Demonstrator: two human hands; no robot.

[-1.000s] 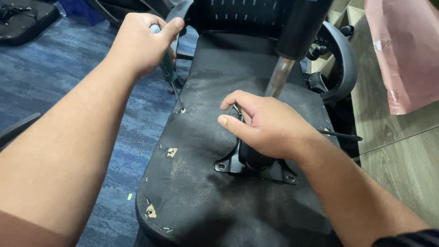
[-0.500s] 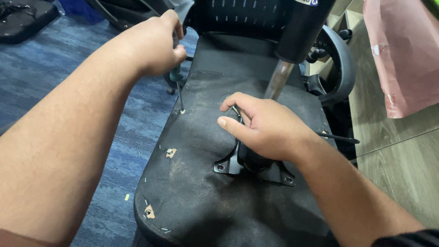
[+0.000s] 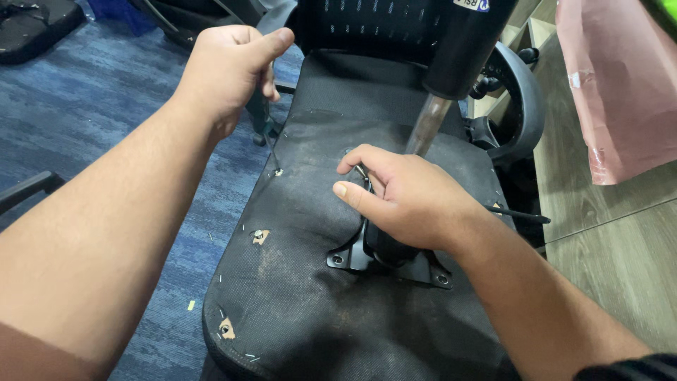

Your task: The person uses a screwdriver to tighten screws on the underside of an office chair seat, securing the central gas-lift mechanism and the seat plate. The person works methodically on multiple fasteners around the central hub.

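An upturned office chair seat [image 3: 303,282] covered in dusty black fabric lies before me. My right hand [image 3: 402,194] rests on the black metal mechanism plate [image 3: 423,268] bolted at the seat's middle, fingers curled over its top. A grey gas cylinder [image 3: 429,125] with a black sleeve rises just behind that hand. My left hand [image 3: 233,60] is closed around a screwdriver [image 3: 266,134], whose thin shaft points down at a screw hole near the seat's left edge. Most of the handle is hidden in the fist.
Torn fabric spots with screw holes [image 3: 259,236] dot the seat's left side. A chair wheel base [image 3: 518,106] lies behind on the right. Blue carpet [image 3: 84,127] is on the left, wooden flooring [image 3: 620,247] on the right, and a pink sheet [image 3: 620,85] hangs at upper right.
My left hand has shifted right and slightly lower, bringing the screwdriver's tip down to the seat's left edge. The right hand stays on the mechanism plate.
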